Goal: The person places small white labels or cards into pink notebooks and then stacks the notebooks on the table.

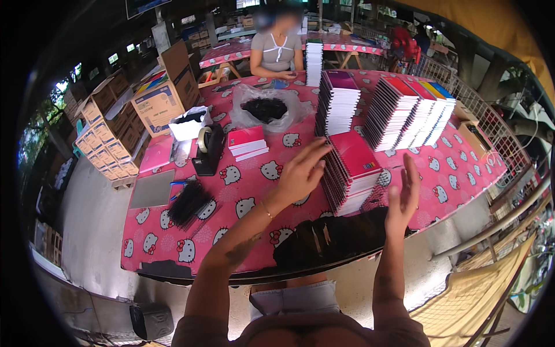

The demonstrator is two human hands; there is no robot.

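Observation:
A tall stack of spiral notebooks with pink-red covers [354, 156] stands in front of me near the table's front edge. My left hand [303, 170] is at the stack's left side, fingers stretched out, with the fingertips at or close to its upper left edge. To the stack's right, my right hand [403, 199] is held up with fingers extended and a gap between it and the notebooks. Neither hand grips anything. Behind stand a stack with a purple cover on top [340, 98] and a row of stacks with red, yellow and blue tops [402, 113].
On the patterned pink table [245, 202] lie black binding coils [189, 203], a tape dispenser [208, 151], a small pink notebook pile [247, 143] and a plastic bag with black contents [265, 110]. Cartons [157, 107] stand left. A person [278, 52] sits opposite.

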